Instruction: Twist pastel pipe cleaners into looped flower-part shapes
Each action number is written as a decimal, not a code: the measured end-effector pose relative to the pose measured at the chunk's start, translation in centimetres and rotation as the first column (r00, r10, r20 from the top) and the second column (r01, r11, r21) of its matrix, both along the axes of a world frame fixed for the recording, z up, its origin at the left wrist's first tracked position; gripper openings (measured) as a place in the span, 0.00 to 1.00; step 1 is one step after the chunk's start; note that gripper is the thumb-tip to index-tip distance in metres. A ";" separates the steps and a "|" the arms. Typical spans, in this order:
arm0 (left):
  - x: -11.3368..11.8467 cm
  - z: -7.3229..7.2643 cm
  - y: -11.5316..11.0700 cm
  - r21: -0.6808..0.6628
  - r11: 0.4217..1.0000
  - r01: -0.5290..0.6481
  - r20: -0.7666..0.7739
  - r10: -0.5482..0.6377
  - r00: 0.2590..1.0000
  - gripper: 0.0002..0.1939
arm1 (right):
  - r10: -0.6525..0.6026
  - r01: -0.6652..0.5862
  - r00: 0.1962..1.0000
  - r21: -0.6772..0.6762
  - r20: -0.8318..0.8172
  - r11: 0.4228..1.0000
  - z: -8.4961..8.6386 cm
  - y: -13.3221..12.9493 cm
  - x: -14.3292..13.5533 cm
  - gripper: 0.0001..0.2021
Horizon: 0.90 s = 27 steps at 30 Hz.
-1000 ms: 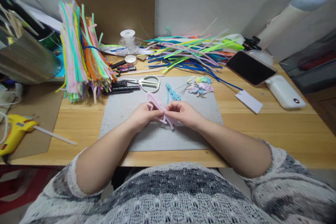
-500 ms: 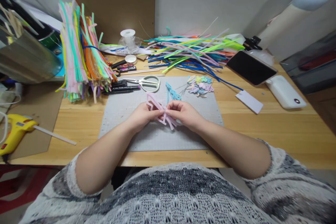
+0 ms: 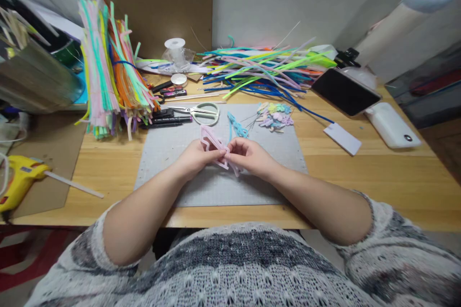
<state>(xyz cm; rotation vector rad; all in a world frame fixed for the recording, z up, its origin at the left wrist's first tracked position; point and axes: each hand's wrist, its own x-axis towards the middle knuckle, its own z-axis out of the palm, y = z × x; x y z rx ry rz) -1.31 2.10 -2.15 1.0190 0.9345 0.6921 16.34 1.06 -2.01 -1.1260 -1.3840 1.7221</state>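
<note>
A bent pink pipe-cleaner piece (image 3: 212, 138) is held between my two hands above the grey cutting mat (image 3: 216, 192). My left hand (image 3: 198, 157) pinches its middle from the left, thumb on top. From the right, my right hand (image 3: 250, 156) pinches the same piece, its fingertips close to the left ones. Folded strands stick up past the left fingers, and shorter ends hang below the fingertips. Just behind my hands lie a blue looped pipe cleaner (image 3: 237, 127) and a small pile of pastel flower shapes (image 3: 275, 117) with thin wire stems.
Scissors (image 3: 207, 113) and black pens (image 3: 169, 120) lie at the mat's back left. Pipe-cleaner bundles (image 3: 101, 67) stand left; loose ones (image 3: 266, 69) spread behind. A yellow glue gun (image 3: 23, 177) is far left. A phone (image 3: 345, 91) and white case (image 3: 392, 127) sit right.
The ends of the pink piece below my fingertips have shifted and look closer together. My fingers have moved slightly, still pinching it.
</note>
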 end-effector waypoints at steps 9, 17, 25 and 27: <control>0.0 0.0 0.1 -0.036 0.999 -0.033 0.054 0.035 0.998 0.10 | -0.006 0.006 1.000 -0.033 -0.009 0.999 0.0 0.1 0.1 0.12; 0.0 0.3 0.1 0.016 0.999 -0.047 0.011 0.046 0.999 0.10 | 0.109 -0.109 0.993 -0.016 0.033 0.994 0.1 -0.2 0.2 0.13; 0.1 0.7 0.0 0.003 0.997 -0.082 0.040 0.082 0.996 0.14 | -0.060 0.057 0.997 -0.074 -0.040 0.996 0.1 0.1 0.0 0.13; 0.2 0.9 0.1 -0.051 0.991 -0.124 0.060 0.127 0.990 0.16 | -0.120 0.114 0.991 -0.097 -0.059 0.989 0.0 0.2 0.0 0.13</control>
